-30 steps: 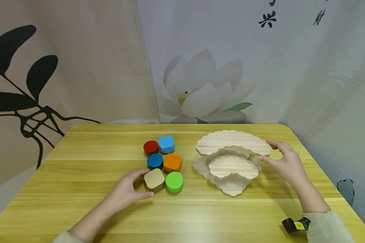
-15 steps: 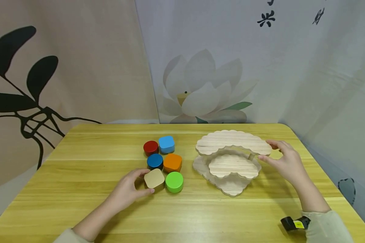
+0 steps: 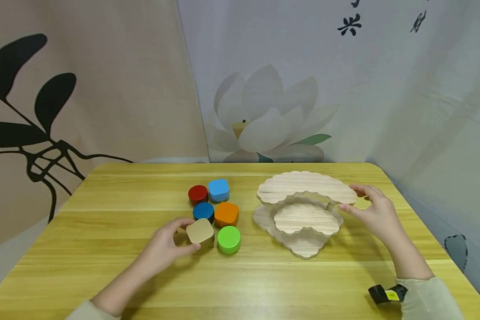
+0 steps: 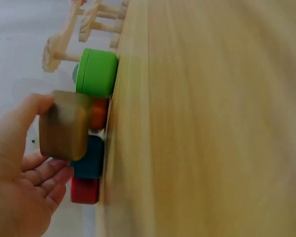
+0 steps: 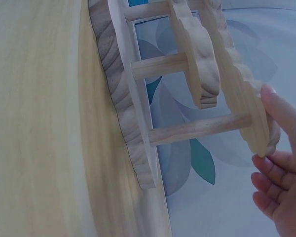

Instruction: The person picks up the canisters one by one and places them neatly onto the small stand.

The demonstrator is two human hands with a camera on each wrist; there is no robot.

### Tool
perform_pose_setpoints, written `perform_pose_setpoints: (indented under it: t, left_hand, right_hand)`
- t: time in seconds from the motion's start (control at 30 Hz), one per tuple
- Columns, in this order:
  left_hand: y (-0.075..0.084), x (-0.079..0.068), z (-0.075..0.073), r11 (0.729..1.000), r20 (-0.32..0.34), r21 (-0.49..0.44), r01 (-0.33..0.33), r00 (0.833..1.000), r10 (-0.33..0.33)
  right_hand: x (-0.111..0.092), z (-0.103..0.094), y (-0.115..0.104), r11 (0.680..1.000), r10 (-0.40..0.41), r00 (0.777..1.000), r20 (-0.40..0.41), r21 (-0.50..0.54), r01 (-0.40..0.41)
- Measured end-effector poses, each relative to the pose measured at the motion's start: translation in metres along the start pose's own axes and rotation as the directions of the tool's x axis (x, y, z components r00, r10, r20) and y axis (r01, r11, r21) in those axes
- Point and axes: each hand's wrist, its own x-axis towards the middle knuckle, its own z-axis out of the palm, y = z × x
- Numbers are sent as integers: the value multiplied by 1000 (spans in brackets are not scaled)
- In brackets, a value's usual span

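My left hand (image 3: 166, 242) pinches a gold rounded-square block (image 3: 200, 231) between thumb and fingers. In the left wrist view the gold block (image 4: 64, 126) is raised off the table, in front of the other blocks. At the right, my right hand (image 3: 378, 215) grips the end of the top tier of a pale wooden stand (image 3: 304, 184). This stand has scalloped tiers joined by round pegs (image 5: 202, 128). The thumb presses one face of the tier and the fingertips lie at its edge in the right wrist view.
Beside the gold block stand a green round block (image 3: 229, 240), an orange block (image 3: 226, 214) and a dark blue round block (image 3: 203, 212). Behind them are a red round block (image 3: 198, 194) and a light blue block (image 3: 218, 190). A printed curtain (image 3: 144, 89) hangs behind the table (image 3: 264, 289).
My left hand has closed on the gold block and lifted it slightly, shifting it a little left and away from the green block. The right hand keeps its hold on the stand.
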Motion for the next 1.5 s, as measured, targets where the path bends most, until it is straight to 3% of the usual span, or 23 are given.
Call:
perform_pose_setpoints:
  t: [0.33,0.63,0.87,1.27,1.5]
  left_hand:
    - [12,6,-7,1000,-17,27,-10,1000,11]
    - [27,14,-10,999,-38,-4,-43,998,43]
    - [45,24,-11,997,-46,-14,-79,996,78]
    - [78,44,-6,993,-16,-100,-68,998,66]
    - [97,57,-2,988,-6,-117,-100,995,100]
  right_hand:
    - [0,0,0,1000,8,1000,-7,0,-8]
    - [0,-1,-1,1000,7,1000,-15,1,-7]
    - [0,-1,-3,1000,9,1000,6,7,-9]
    - [0,-3,-3,1000,-14,1000,4,-13,14]
    - [0,-3,-3,1000,-23,1000,1,-15,23]
